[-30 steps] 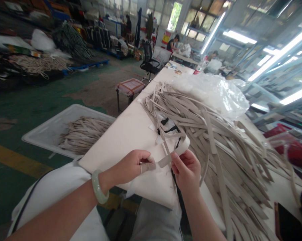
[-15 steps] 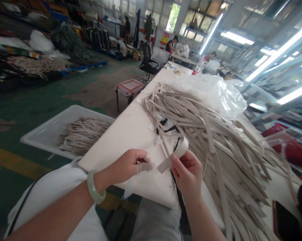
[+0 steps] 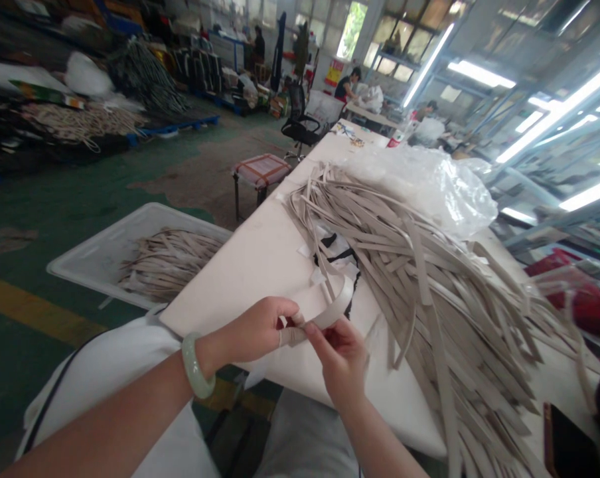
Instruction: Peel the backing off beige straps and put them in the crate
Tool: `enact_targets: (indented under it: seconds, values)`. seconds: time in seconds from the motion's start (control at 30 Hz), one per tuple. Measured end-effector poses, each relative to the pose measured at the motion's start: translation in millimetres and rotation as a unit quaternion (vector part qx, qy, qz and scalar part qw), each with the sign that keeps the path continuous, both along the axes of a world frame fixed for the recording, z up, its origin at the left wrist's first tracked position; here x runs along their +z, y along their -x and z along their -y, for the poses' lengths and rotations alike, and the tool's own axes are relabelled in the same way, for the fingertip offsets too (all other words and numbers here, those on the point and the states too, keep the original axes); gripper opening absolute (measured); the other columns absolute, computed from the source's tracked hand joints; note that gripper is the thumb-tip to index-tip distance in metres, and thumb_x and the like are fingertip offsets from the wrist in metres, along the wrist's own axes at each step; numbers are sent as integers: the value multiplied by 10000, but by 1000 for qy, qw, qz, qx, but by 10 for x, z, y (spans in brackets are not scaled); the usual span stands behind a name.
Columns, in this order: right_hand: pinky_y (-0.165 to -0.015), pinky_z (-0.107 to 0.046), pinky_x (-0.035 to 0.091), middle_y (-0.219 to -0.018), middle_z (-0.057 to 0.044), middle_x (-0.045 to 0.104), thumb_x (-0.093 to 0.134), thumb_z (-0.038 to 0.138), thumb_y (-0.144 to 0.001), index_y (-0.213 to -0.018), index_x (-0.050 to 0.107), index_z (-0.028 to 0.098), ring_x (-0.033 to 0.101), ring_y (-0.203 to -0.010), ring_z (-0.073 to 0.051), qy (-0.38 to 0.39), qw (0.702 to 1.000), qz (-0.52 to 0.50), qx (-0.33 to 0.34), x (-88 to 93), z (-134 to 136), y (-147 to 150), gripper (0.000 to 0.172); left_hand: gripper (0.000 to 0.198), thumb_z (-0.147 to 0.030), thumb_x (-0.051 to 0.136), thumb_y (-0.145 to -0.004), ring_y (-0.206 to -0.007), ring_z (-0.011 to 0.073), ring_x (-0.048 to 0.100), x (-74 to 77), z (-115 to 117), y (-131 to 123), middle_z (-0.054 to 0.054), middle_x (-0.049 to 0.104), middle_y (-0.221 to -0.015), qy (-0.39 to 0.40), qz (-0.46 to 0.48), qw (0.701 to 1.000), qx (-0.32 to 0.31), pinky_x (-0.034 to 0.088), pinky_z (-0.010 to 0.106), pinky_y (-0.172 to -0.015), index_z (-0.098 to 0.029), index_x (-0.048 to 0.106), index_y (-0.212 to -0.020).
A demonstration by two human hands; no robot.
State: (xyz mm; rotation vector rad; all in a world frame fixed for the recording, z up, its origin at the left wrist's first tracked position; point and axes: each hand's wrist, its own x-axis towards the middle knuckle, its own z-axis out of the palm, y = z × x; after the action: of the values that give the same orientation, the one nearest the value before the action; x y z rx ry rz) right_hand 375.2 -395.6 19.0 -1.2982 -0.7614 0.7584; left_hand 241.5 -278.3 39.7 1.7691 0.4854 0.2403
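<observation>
My right hand [image 3: 344, 358] pinches a flat beige strap [image 3: 332, 309] near its end, between thumb and fingers. The strap bends up in a loop and runs back toward the pile. My left hand [image 3: 267, 328] is closed at the same end, its fingertips meeting those of my right hand; beige coverings are on its thumb and a finger, and a pale green bangle [image 3: 196, 366] circles the wrist. The strap's very tip is hidden in the left fingers. Beyond my hands, white scraps with black pieces [image 3: 337, 249] lie on the table [image 3: 250, 272].
A large heap of beige straps [image 3: 419, 285] covers the table's right side, with clear plastic bags [image 3: 429, 186] behind it. A phone [image 3: 569, 441] lies at the lower right. On the floor at left stands a white bin [image 3: 88, 255] of straps. A stool [image 3: 263, 169] stands beyond.
My right hand has moved left and slightly down with the strap, bringing its end to my left fingertips. The gap between my hands has closed. The view has shifted slightly.
</observation>
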Motion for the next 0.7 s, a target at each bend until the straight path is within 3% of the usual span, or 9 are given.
enact_targets:
  seconds: [0.1, 0.17, 0.23, 0.3, 0.37, 0.47, 0.57, 0.7]
  values:
    - [-414, -202, 219, -575, 62, 367, 708, 433, -789, -938, 728, 178, 272, -474, -66, 42, 979, -180, 87, -46, -70, -97, 296, 159, -268, 662, -784, -613, 96, 479, 24, 0, 80, -30, 561, -648, -11, -60, 991, -118, 346, 200, -563, -126, 641, -713]
    - [-391, -215, 168, -529, 74, 287, 590, 545, -852, -916, 742, 186, 193, -440, -73, 38, 969, -225, 97, -31, -109, -187, 396, 114, -240, 663, -762, -613, 98, 500, 35, -1, 131, -30, 582, -657, 1, -93, 978, -184, 361, 196, -567, -132, 664, -727]
    - [-403, -226, 195, -490, 62, 294, 503, 567, -909, -805, 746, 185, 225, -434, -82, 4, 988, -145, 57, 10, -98, -243, 465, 116, -247, 669, -749, -629, 108, 522, 31, -3, 160, -22, 608, -685, 13, -112, 975, -191, 380, 199, -574, -134, 689, -765]
    - [-446, -237, 276, -511, 21, 416, 468, 489, -959, -800, 756, 186, 347, -472, -98, -41, 999, 20, 8, 77, -15, -255, 447, 145, -270, 675, -748, -642, 115, 527, 16, -8, 160, -15, 617, -696, 17, -107, 979, -173, 391, 202, -581, -132, 701, -785]
    - [-513, -260, 371, -621, -26, 558, 481, 402, -968, -868, 771, 199, 477, -562, -129, -92, 974, 202, -34, 168, 124, -247, 368, 156, -278, 676, -752, -654, 117, 528, 1, -10, 140, -10, 620, -703, 14, -84, 985, -153, 398, 202, -596, -129, 703, -786]
    - [-590, -308, 467, -768, -60, 652, 533, 378, -930, -924, 779, 227, 586, -675, -182, -152, 901, 398, -85, 288, 343, -228, 288, 189, -308, 675, -768, -646, 115, 518, -9, 10, 104, -3, 614, -697, 28, -46, 988, -142, 400, 204, -595, -124, 707, -797]
    - [-644, -332, 510, -811, -61, 669, 537, 335, -923, -971, 768, 257, 622, -729, -202, -144, 872, 465, -55, 269, 454, -157, 248, 248, -364, 674, -786, -620, 114, 502, -14, 65, 85, 3, 609, -687, 71, -17, 986, -150, 388, 206, -561, -122, 715, -825]
    - [-671, -324, 508, -873, -53, 652, 535, 186, -908, -1128, 712, 286, 615, -770, -184, -105, 903, 415, 44, 93, 399, 38, 299, 281, -382, 644, -820, -616, 113, 486, -28, 141, 83, 7, 595, -681, 99, 42, 981, -160, 364, 209, -542, -112, 722, -820]
